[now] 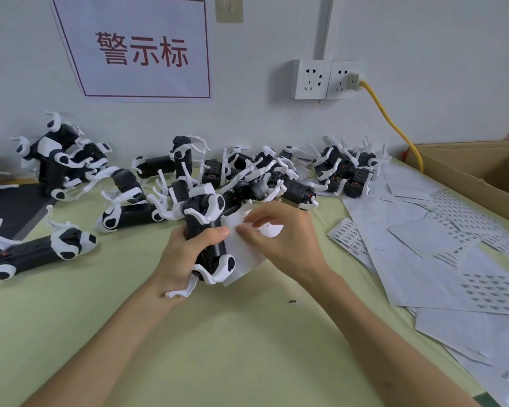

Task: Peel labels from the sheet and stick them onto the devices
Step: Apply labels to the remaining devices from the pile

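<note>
Head view: over a pale green desk [218, 348], the left hand [182, 254] is clenched around one black-and-white legged plastic device [215, 248], while the right hand [282, 239] pinches one curled white paper label sheet [244, 257] held against it. Well over a dozen more devices [256, 177] lie tangled along the wall, too heaped to count exactly. One small loose label [295, 301] lies on the desk near the wrists, with overlapping white sheets [423, 259] spread to the right.

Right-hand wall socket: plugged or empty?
Plugged. A white plug on a yellow cable sits in the right-hand socket; the socket beside it, to the left, shows bare holes.
</note>
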